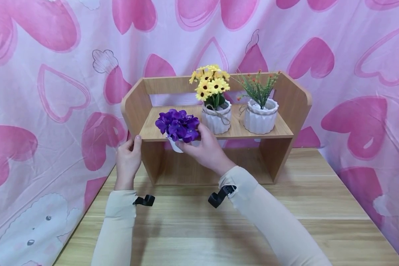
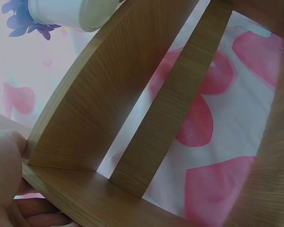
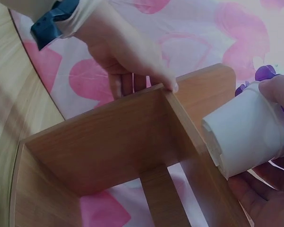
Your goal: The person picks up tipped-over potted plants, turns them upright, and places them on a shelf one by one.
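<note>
My right hand grips a white pot of purple flowers at the front edge of the shelf's upper board. Seen from the right wrist, the white pot is tilted, with thumb and fingers round it. My left hand holds the left side panel of the wooden shelf; in the left wrist view its thumb lies near the board's corner and the fingers curl behind. On the upper board stand a ribbed white pot with yellow flowers and another with small red-orange flowers.
The shelf stands on a light wooden table. Its lower compartment is open at the front. A pink curtain with hearts hangs behind and at both sides. Each wrist wears a black strap device.
</note>
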Tool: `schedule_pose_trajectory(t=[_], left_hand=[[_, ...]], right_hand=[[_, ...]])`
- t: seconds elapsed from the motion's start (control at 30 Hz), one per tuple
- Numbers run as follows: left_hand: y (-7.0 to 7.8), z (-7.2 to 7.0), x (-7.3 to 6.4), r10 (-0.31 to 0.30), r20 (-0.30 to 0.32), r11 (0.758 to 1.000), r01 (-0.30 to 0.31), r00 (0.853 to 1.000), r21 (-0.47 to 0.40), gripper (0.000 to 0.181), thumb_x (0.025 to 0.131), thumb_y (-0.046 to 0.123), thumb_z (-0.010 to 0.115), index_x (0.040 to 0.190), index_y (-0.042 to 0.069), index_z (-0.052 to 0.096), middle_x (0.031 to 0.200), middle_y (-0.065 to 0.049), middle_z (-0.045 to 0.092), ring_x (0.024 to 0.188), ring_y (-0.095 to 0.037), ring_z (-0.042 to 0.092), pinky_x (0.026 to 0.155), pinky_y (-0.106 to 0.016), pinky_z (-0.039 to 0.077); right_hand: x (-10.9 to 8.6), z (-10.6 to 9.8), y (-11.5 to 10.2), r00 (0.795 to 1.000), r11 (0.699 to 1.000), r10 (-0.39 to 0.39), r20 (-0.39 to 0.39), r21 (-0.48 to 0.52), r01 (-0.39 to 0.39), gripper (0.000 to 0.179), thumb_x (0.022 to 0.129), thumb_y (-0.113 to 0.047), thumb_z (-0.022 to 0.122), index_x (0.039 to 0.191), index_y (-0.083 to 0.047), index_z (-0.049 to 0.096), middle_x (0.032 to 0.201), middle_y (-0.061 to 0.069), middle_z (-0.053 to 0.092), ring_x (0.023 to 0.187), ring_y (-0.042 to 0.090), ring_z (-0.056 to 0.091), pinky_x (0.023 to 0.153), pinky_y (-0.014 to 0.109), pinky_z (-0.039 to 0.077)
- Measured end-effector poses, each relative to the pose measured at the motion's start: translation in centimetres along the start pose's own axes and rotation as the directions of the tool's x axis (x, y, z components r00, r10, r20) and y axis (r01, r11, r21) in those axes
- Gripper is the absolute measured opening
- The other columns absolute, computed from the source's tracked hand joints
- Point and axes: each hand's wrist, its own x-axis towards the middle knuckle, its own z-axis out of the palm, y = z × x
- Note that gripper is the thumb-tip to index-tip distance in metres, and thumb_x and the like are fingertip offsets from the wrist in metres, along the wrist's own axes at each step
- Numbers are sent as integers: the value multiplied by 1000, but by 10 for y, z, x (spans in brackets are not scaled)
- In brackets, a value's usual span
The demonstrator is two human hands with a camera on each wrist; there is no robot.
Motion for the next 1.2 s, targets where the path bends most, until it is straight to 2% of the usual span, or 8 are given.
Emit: schedule_pose_trajectory(t=[0.2,0.4,0.5,0.63,0.77,0.9,1.07,1.2], left_hand=[[-2,0,0,25,-13,1000,-24,1000,6,53,111,48,52,117,3,80,106,-25,78,94,-33,64,77,-38,47],[-1,-1,-1,4,3,1000,-4,1000,0,55,110,50,52,121,4,80,110,-24,78,96,-31,64,75,-32,47],[-1,-1,-1,14,-9,1000,-14,1000,4,53,110,49,53,115,4,81,99,-21,77,90,-29,62,70,-30,45],[-2,0,0,37,-27,999,-37,999,11,54,110,49,54,94,2,76,74,-11,61,78,-26,55,61,-29,41],[-3,1,-1,39,-26,999,-39,999,10,55,109,49,55,86,2,70,67,-2,51,72,-24,51,59,-30,40],[-3,1,-2,25,-8,1000,-24,1000,11,55,110,50,54,97,1,76,74,-9,59,76,-27,54,63,-32,43],[-2,0,-1,-8,27,1000,8,1000,6,57,110,52,51,119,3,80,101,-22,76,91,-30,62,76,-36,49],[-1,-2,1,-41,50,999,41,998,-10,60,110,55,50,129,5,77,118,-22,78,100,-31,66,83,-39,52]], right_hand=[[11,0,-5,1000,1000,-6,-23,-6,6,67,95,-29,83,152,-12,53,154,6,61,145,22,55,126,48,40],[21,1,-7,996,994,89,-28,-66,-90,71,95,-34,82,154,-10,50,156,10,58,143,26,56,123,48,44],[27,2,-7,993,990,118,-31,-75,-120,73,96,-36,82,156,-12,48,158,10,57,145,26,55,123,47,45],[35,4,-9,988,983,149,-37,-103,-152,75,96,-39,82,157,-13,48,158,9,58,146,26,55,123,47,45],[41,7,-10,981,973,189,-36,-131,-192,75,96,-42,81,157,-12,48,160,9,57,145,26,56,123,47,45],[47,8,-9,978,968,205,-44,-137,-210,75,97,-43,79,157,-10,47,161,12,55,146,28,55,124,47,43],[55,9,-8,971,962,233,-56,-134,-239,76,98,-45,78,158,-11,46,164,11,53,149,28,52,126,48,40],[61,10,-9,973,962,220,-65,-148,-227,74,98,-46,77,156,-10,48,161,12,55,147,27,54,124,47,43]])
